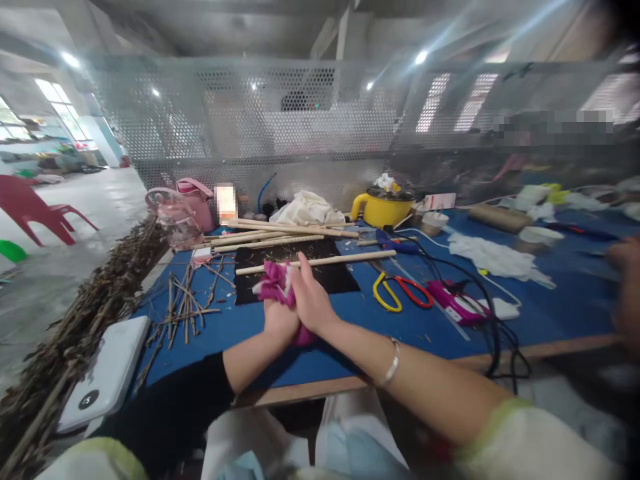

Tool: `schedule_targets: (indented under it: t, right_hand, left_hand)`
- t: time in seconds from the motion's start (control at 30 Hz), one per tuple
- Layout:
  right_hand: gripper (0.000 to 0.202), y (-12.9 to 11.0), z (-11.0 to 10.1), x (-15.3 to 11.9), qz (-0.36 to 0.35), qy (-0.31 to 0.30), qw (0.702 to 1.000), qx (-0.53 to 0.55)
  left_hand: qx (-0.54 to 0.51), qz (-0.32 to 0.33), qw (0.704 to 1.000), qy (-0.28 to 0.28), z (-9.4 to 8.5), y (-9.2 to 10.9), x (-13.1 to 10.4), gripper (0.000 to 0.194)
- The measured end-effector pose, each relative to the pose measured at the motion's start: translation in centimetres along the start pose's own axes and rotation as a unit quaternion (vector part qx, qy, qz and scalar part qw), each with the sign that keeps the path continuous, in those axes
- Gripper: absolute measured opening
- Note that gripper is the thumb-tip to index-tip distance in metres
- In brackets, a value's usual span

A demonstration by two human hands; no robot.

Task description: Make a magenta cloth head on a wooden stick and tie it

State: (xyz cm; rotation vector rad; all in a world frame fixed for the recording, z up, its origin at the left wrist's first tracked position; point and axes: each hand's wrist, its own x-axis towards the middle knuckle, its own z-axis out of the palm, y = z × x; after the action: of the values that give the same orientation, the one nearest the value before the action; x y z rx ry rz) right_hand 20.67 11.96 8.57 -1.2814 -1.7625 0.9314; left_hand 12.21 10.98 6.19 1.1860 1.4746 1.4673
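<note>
My left hand [280,321] and my right hand [314,299] are pressed together over the table's front half. Between them is a bunched magenta cloth [274,281] with some white on it; more magenta shows below the palms. Both hands are closed on this cloth, and much of it is hidden by them. Just beyond lies a pale wooden stick [350,259], across a black mat [337,280]. Whether the cloth touches the stick I cannot tell. To the right rest scissors [403,293] with one yellow and one red handle.
Several wooden sticks [270,237] and a white cloth [307,210] lie at the back, near a yellow pot [387,208]. Dry twigs [185,307] and a white power bank [107,373] are at left. Black cables [493,327] hang over the front edge; another person's hand [627,287] is far right.
</note>
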Motion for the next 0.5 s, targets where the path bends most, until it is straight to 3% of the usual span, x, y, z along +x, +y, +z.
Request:
schedule_targets:
  t: [0.13,0.23,0.37,0.43,0.5]
  right_hand:
    - [0.084,-0.4,0.5,4.4,0.022,-0.019,0.995,0.1]
    - [0.089,0.1,0.4,3.7,-0.012,-0.059,0.991,0.122]
    - [0.138,0.6,-1.2,1.4,-0.052,-0.158,0.986,0.003]
    - [0.122,0.4,-1.9,0.8,-0.077,-0.233,0.966,-0.081]
    - [0.076,-0.1,-2.2,0.6,-0.092,-0.291,0.943,-0.13]
  left_hand:
    - [-0.133,-0.107,0.985,0.031,0.1,0.2,3.1,0.011]
    - [-0.23,-0.184,0.956,0.003,-0.7,0.7,3.1,0.01]
    - [-0.318,-0.214,0.923,-0.038,-1.9,2.7,1.3,0.019]
    - [-0.335,-0.217,0.916,-0.045,-1.8,3.6,0.3,0.019]
    - [-0.33,-0.219,0.917,-0.044,-1.4,3.8,-0.4,0.015]
